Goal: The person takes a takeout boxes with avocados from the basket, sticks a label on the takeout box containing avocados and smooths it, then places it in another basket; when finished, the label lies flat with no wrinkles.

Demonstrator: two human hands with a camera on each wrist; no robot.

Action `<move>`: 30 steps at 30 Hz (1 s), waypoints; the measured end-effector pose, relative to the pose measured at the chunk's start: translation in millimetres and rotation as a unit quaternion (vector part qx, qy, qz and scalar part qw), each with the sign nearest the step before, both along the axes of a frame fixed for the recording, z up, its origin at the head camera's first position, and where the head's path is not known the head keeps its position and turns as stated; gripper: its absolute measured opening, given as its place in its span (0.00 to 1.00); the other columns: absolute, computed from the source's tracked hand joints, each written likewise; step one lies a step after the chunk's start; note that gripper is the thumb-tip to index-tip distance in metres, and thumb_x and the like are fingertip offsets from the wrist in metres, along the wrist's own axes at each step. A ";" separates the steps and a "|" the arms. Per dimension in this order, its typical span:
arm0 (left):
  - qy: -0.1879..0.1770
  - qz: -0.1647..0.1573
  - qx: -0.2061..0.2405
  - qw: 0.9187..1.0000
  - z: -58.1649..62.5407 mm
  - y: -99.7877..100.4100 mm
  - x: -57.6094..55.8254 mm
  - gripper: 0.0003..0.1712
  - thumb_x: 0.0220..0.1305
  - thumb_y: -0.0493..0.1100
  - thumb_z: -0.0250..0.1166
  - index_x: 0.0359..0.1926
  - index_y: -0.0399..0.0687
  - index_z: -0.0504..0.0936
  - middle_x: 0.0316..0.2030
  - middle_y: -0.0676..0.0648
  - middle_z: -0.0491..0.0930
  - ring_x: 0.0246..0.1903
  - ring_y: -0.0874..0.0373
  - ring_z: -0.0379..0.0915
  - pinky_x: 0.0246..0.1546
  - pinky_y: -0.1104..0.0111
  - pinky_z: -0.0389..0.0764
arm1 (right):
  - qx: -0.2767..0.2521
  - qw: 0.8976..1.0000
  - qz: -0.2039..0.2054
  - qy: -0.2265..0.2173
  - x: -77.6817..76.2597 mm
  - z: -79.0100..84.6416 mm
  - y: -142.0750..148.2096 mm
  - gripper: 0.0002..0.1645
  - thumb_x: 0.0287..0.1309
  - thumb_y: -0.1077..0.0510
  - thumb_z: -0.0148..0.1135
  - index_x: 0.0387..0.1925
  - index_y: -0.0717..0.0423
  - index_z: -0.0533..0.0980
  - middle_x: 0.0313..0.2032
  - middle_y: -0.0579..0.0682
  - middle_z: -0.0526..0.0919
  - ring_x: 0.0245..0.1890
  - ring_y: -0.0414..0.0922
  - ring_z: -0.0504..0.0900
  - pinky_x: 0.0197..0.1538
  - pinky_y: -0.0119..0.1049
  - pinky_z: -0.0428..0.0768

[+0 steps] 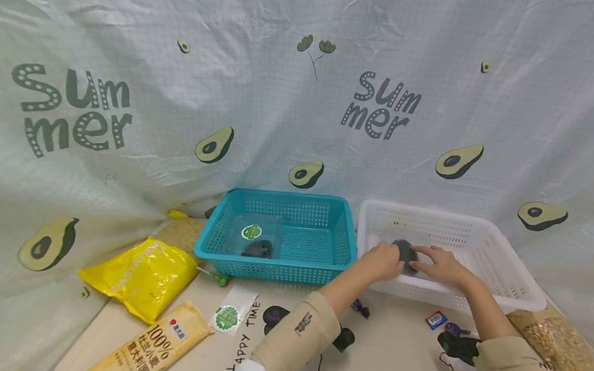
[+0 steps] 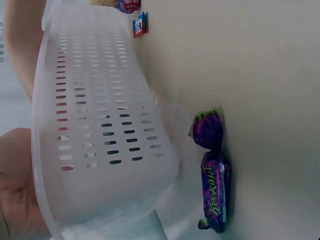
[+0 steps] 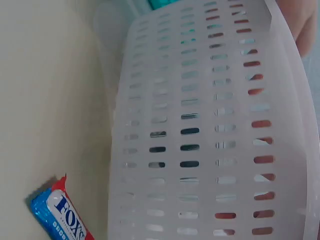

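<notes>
In the head view a dark grey-green, rounded object [image 1: 405,255] sits inside the white basket [image 1: 517,302], near its left front corner. Its exact kind cannot be made out. My left hand [image 1: 382,261] reaches over the front rim and holds the object's left side with bent fingers. From the right comes my right hand [image 1: 443,266], its thumb and forefinger stretched out and spread, their tips at the object's right edge. Both wrist views show mostly the basket's slotted wall, which hides the fingers; dark patches show through the slots.
Left of the white basket stands a teal basket [image 1: 272,270] with a clear plastic box [image 1: 275,223] and a dark object [image 1: 258,249]. A yellow bag [image 1: 153,276], a pasta packet [image 1: 154,346], a purple-wrapped candy [image 2: 212,175], a FOX'S candy [image 3: 65,212] and a grain bag [image 1: 561,345] lie around.
</notes>
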State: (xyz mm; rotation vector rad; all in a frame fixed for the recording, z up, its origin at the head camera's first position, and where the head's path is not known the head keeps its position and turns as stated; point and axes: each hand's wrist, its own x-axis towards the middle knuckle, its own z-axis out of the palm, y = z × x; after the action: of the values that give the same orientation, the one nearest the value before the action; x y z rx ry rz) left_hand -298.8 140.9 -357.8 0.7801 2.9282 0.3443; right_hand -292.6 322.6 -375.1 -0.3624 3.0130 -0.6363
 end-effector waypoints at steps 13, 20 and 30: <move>-0.014 0.060 0.028 0.998 -6.2 7.6 -10.7 0.30 0.55 0.63 0.56 0.51 0.50 0.74 0.52 0.48 0.71 0.49 0.53 0.69 0.43 0.65 0.75 | -0.086 0.996 0.003 0.010 -4.5 -2.6 -1.7 0.38 0.59 0.42 0.48 0.61 0.66 0.58 0.59 0.71 0.59 0.53 0.68 0.63 0.49 0.61 0.66; 0.137 0.028 0.112 0.984 -8.8 -10.5 -1.2 0.32 0.59 0.66 0.46 0.58 0.55 0.69 0.57 0.45 0.66 0.54 0.49 0.63 0.50 0.64 0.70 | -0.164 0.985 -0.034 0.052 9.1 6.4 -4.8 0.36 0.61 0.42 0.46 0.64 0.60 0.55 0.58 0.69 0.61 0.45 0.62 0.73 0.37 0.48 0.75; 0.146 -0.009 0.142 0.979 38.8 -72.9 27.4 0.37 0.57 0.69 0.45 0.61 0.55 0.65 0.63 0.40 0.57 0.58 0.44 0.59 0.50 0.57 0.71 | -0.259 0.953 -0.005 0.154 44.5 37.4 -47.8 0.30 0.61 0.51 0.50 0.62 0.57 0.60 0.63 0.62 0.54 0.54 0.61 0.64 0.51 0.61 0.64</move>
State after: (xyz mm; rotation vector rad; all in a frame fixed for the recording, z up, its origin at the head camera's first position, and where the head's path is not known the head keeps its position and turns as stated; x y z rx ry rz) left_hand -271.4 67.9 -319.0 0.9671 3.1822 0.7178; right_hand -248.1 274.8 -337.7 -0.5042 3.0809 -1.5074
